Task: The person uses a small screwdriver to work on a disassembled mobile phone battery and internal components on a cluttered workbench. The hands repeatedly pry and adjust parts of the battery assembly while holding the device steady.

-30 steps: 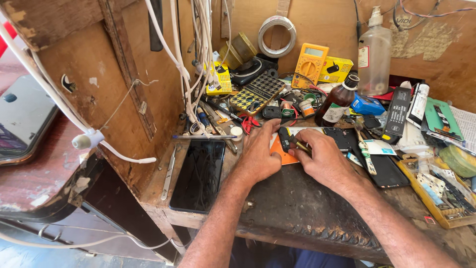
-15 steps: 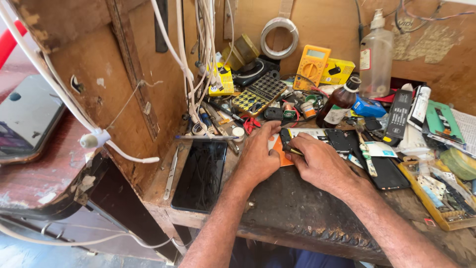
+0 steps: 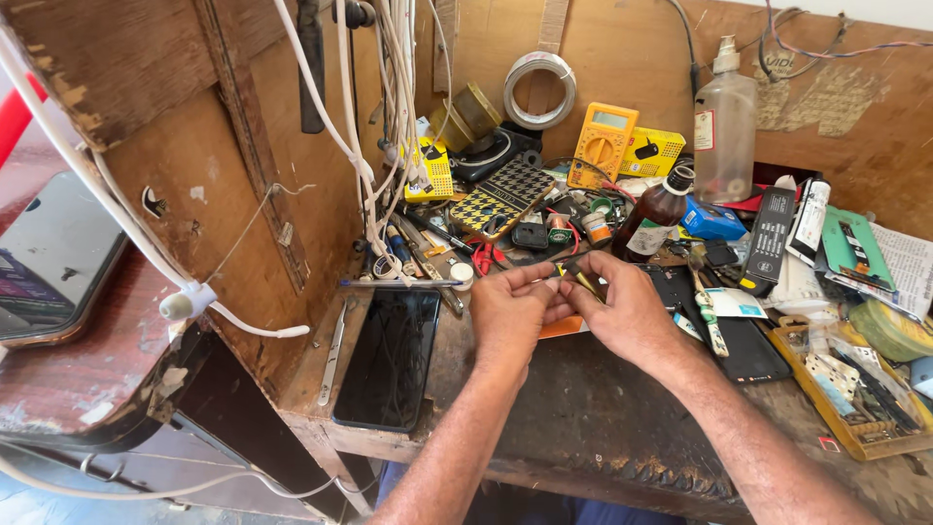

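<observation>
My left hand (image 3: 509, 313) and my right hand (image 3: 622, 311) meet over the middle of a cluttered wooden workbench (image 3: 583, 428). Their fingertips pinch a small dark part with a yellow bit (image 3: 573, 276) between them; what it is I cannot tell. An orange card (image 3: 562, 327) lies flat under the hands. A black phone (image 3: 389, 358) lies face up on the bench, just left of my left hand. A dark phone body (image 3: 748, 345) lies to the right of my right hand.
A yellow multimeter (image 3: 603, 146), a tape roll (image 3: 539, 89), a clear pump bottle (image 3: 724, 122), a brown bottle (image 3: 656, 214) and small tools crowd the back. White cables (image 3: 384, 107) hang at the left. A tray of parts (image 3: 855, 389) sits at the right. A tablet (image 3: 49, 258) lies far left.
Both hands have lifted slightly and drawn together, with the fingertips now closed on the small part above the orange card. The view has shifted a little.
</observation>
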